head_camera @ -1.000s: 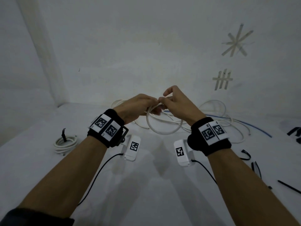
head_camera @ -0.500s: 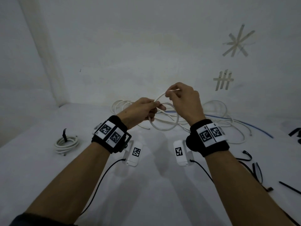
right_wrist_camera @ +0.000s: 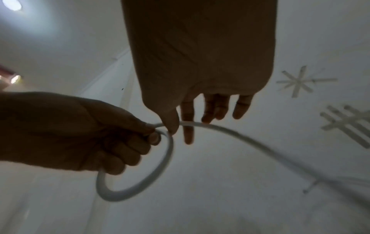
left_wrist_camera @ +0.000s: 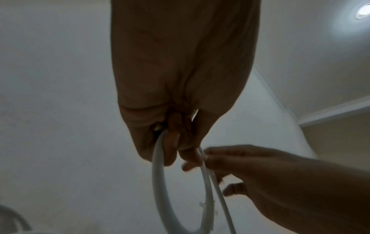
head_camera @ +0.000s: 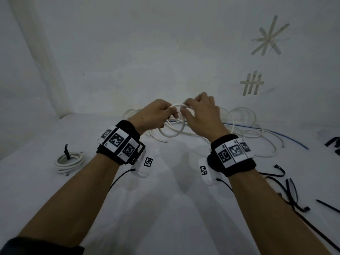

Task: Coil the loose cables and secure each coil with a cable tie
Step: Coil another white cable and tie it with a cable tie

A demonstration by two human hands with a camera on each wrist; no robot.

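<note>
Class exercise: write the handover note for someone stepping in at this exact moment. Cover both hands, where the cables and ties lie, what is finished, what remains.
Left hand grips the white cable loops, held above the table.
Right hand pinches the next turn against them.
Done: one tied coil, far left.
Left: finish this coil, tie it; loose white cables and a blue cable lie behind.
Black ties on the right.

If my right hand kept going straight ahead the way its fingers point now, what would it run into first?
Probably the white cable it already pinches with the right hand, then the left hand gripping the coil close by. Past those, only the white wall shows, though depth is hard to judge.
</note>
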